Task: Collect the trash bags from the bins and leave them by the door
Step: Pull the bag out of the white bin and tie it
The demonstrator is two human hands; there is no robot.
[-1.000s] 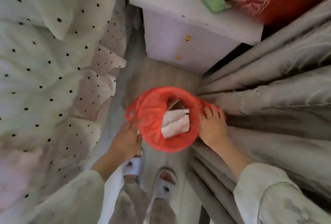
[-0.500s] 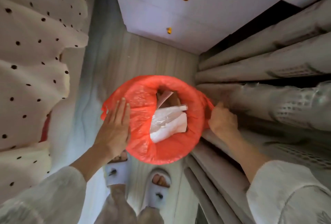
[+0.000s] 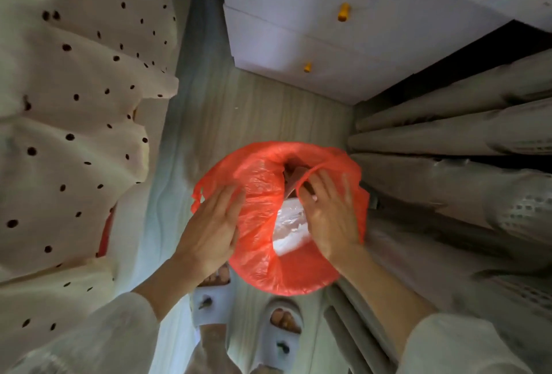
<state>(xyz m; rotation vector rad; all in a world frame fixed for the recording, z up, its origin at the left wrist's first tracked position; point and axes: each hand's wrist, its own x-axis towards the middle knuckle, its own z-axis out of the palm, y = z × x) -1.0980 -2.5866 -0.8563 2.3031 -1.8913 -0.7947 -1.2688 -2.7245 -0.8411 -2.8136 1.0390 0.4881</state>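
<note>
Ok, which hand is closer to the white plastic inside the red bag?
Right. The right hand reaches over the red bag opening above the white plastic; the left hand rests on the bag's outer left side.

White sleeves [image 3: 98, 340], pale slippers [image 3: 280, 334]

The red bag [image 3: 263, 194] covers the bin all over, so the bin cannot be seen. The right hand [image 3: 330, 218] hides part of the white trash [image 3: 288, 224] inside, and its fingertips are tucked under the bag's edge. The left hand [image 3: 209, 230] covers the toes of one slipper [image 3: 210, 302]. The drawers [image 3: 298, 38] at the far side are cut off at the top. The spotted bedding [image 3: 74, 134] runs off the left edge.
</note>
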